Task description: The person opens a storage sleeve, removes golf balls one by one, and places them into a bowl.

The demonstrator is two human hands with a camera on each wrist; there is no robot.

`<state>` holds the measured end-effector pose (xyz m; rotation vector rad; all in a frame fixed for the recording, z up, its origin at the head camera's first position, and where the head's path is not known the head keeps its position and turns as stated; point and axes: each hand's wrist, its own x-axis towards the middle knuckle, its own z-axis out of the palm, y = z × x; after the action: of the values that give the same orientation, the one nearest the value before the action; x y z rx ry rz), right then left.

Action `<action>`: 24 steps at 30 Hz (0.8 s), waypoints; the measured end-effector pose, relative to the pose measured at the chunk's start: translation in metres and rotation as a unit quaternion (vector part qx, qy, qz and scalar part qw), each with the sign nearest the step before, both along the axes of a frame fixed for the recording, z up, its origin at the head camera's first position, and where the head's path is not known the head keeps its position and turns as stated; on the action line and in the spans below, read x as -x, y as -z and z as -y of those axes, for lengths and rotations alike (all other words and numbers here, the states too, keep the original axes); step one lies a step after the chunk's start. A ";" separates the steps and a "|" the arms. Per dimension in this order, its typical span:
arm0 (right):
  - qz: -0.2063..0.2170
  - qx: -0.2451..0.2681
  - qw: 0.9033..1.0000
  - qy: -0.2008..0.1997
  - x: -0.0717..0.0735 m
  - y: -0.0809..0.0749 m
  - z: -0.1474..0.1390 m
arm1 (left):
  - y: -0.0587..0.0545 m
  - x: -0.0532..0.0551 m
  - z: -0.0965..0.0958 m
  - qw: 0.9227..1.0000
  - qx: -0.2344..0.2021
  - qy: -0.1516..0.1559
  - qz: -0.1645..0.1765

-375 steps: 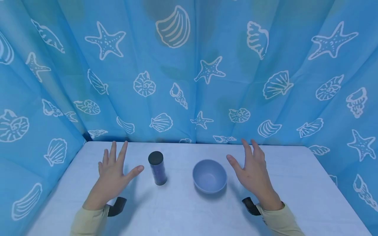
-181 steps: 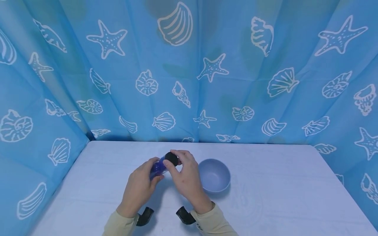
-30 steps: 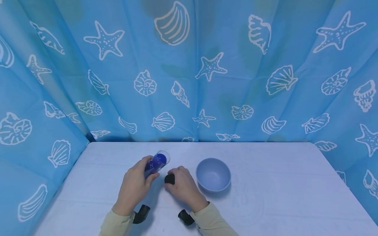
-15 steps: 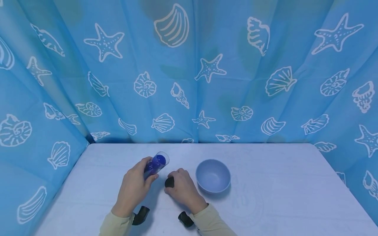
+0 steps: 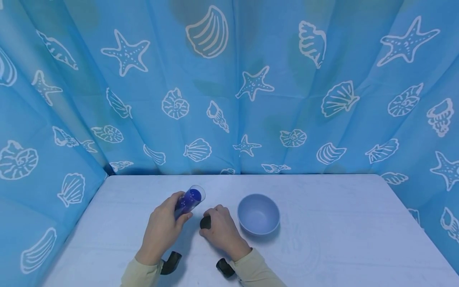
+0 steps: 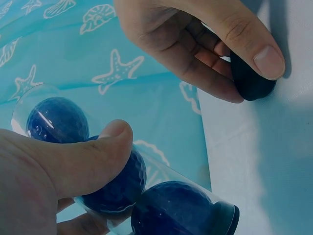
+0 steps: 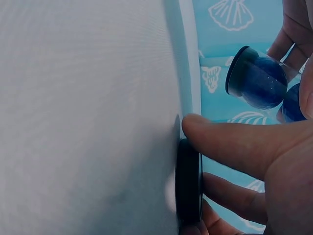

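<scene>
Lid: off the tube. My right hand (image 5: 223,231) pinches the black round lid (image 5: 205,222) between thumb and fingers, at or just above the white cloth-covered desk (image 5: 340,223); I cannot tell whether it fully rests there.
Tube: my left hand (image 5: 161,229) grasps the clear plastic cylinder tube (image 5: 188,201), fingers and thumb wrapped round it. It is raised and tilted, its uncovered mouth pointing away from me and to the right; a black base (image 6: 235,220) closes the other end.
Balls: I see three dark-blue dimpled balls in a row inside the tube: one near the mouth (image 6: 57,120), one in the middle (image 6: 122,183), one by the base (image 6: 171,208).
Bowl: the round blue-lavender bowl (image 5: 259,215) sits upright on the desk to the right of my right hand, apart from it. I can see down to its inner bottom, with no ball there.
Done: uncapping the tube, as I judge it.
Left: letting go of the lid; every ball I can see is yet within the tube, so I would call this an early stage.
Backdrop: a blue curtain with white shells and starfish (image 5: 279,111) behind the desk.
</scene>
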<state>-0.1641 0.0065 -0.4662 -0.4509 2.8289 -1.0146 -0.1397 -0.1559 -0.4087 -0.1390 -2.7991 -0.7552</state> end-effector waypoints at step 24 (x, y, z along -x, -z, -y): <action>-0.061 0.067 0.995 0.041 -0.005 -0.031 -0.007 | 0.003 0.001 0.002 1.000 0.005 0.002 -0.010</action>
<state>-0.1593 0.0138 -0.4351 -0.4249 2.9189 -1.2404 -0.1404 -0.1580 -0.4114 -0.1536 -2.7861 -0.7363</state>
